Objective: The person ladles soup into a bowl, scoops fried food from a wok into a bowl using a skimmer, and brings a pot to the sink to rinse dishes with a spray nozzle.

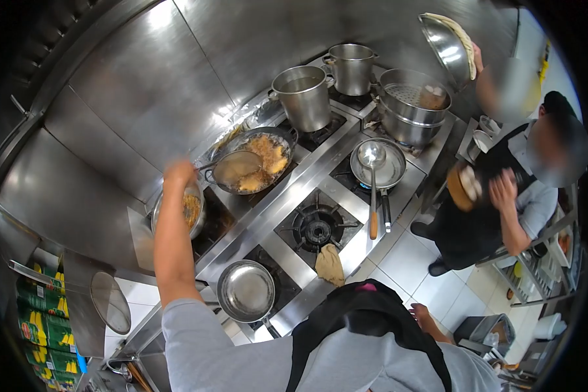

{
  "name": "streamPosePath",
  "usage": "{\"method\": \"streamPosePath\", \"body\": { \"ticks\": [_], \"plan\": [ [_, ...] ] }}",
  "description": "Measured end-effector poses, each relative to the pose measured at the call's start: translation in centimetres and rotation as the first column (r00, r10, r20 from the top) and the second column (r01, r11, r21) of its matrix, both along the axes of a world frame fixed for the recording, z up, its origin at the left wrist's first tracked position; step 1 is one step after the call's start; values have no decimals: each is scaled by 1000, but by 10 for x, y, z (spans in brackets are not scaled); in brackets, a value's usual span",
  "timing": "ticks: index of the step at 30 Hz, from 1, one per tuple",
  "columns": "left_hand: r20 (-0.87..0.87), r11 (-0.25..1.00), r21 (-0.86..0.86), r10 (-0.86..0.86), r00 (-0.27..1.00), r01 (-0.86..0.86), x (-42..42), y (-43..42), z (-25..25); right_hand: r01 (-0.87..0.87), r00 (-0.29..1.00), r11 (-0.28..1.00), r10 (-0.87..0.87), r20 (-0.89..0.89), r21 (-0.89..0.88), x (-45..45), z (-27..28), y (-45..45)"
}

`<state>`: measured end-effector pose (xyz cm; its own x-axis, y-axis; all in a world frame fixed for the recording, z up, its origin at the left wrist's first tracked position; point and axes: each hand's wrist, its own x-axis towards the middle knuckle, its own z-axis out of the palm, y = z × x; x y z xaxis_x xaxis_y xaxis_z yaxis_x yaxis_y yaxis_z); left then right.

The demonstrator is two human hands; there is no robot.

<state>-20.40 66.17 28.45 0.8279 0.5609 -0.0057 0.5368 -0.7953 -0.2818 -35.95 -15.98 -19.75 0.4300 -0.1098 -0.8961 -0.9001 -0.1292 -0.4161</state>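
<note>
My left hand [179, 172] is closed round the handle of a round mesh skimmer [237, 168]. The skimmer's mesh lies over the left part of a black wok [287, 140], where golden pieces [268, 154] fry in bubbling oil. Below my left hand stands a metal bowl [199, 225] with orange-brown food [191, 210] in it. My right hand [421, 312] is low at my right side, partly hidden by my body; its fingers show, but not clearly enough to tell what they do.
Two tall pots [303, 104] [352, 68] and a steamer [411, 108] stand at the back. A pan with a ladle [372, 157], an empty pan [245, 291] and a cloth [330, 264] are nearer. A co-worker [483, 189] at the right lifts a lid [447, 49].
</note>
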Motion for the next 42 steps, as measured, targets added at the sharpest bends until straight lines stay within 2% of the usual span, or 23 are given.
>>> {"method": "streamPosePath", "body": {
  "ticks": [2,4,5,7,8,10,14,16,20,23,29,31,32,34,36,38,40,42],
  "plan": [
    [30,998,-61,-16,999,18,-3,44,-22,31,1000,999,-31,0,9,-8,2,-1],
    [-3,956,-268,-124,992,119,-9,74,-33,19,1000,999,-19,-19,30,-14,2,-7],
    [-4,956,-267,-128,992,122,-11,78,-34,25,999,1000,-25,-22,13,-16,0,-8],
    [-133,911,-411,-34,991,-24,-21,72,-24,20,999,1000,-20,-36,12,-18,-3,-13],
    [-138,910,-413,-31,990,-29,-25,74,-31,9,999,1000,-8,-49,8,-20,-4,-17],
    [-46,651,-734,239,970,-195,-30,79,-46,-5,999,1000,5,-42,10,-16,-6,-18],
    [-32,584,-782,310,950,-217,-50,59,-47,45,998,999,-46,-51,-19,-5,-8,-14],
    [61,512,-852,300,952,-106,-60,62,-50,46,998,999,-47,-38,-26,5,-2,-10],
    [58,505,-856,306,950,-111,-67,77,-49,55,998,998,-55,-8,23,15,6,-4],
    [42,565,-813,300,953,-142,-74,60,-27,25,1000,1000,-25,-9,6,17,8,-1],
    [108,550,-833,274,956,-63,-80,50,-15,31,999,1000,-31,-15,-5,15,6,1],
    [183,613,-787,122,976,71,-83,67,-23,35,999,999,-36,-27,-10,14,7,2],
    [181,612,-787,118,976,72,-86,69,-25,39,999,999,-40,-29,-10,13,6,3],
    [204,707,-701,70,976,96,-91,54,-14,36,999,999,-36,-34,0,11,7,5],
    [186,796,-579,-84,979,178,-92,43,-8,37,999,999,-37,-23,6,7,0,4],
    [312,776,-540,-173,934,324,-88,84,-45,52,999,999,-52,-14,-6,5,1,7],
    [255,801,-566,-51,966,192,-94,38,-24,81,997,996,-81,3,24,4,0,7],
    [354,790,-576,10,935,209,-102,45,-46,93,995,995,-94,28,18,5,5,11]
  ]
}}
